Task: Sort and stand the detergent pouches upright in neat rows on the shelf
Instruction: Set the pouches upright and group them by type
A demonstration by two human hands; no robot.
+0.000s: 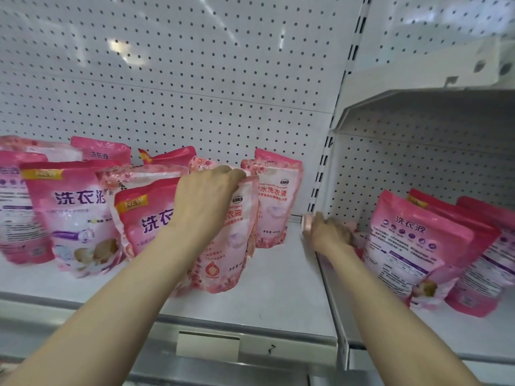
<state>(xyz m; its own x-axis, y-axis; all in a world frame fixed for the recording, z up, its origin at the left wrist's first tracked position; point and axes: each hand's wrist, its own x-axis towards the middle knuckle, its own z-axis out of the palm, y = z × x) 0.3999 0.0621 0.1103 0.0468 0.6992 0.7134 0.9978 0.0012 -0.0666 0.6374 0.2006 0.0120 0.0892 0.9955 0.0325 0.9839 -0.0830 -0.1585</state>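
Observation:
Several pink detergent pouches stand on the white shelf (278, 296). My left hand (206, 199) grips the top of a pale pink flowered pouch (225, 254) that stands near the middle of the shelf. Another flowered pouch (273, 201) stands upright behind it, to the right. Deep pink pouches (75, 215) marked NEW stand to the left. My right hand (330, 232) reaches into the right bay and closes on a blurred pink pouch (308, 225) lying low by the divider. More pink pouches (412, 246) lean in the right bay.
A white pegboard back wall (195, 79) rises behind the pouches. A slotted upright post (320, 176) splits the two bays. An upper shelf (432, 98) overhangs the right bay. A blank price tag holder (207, 345) sits on the front rail.

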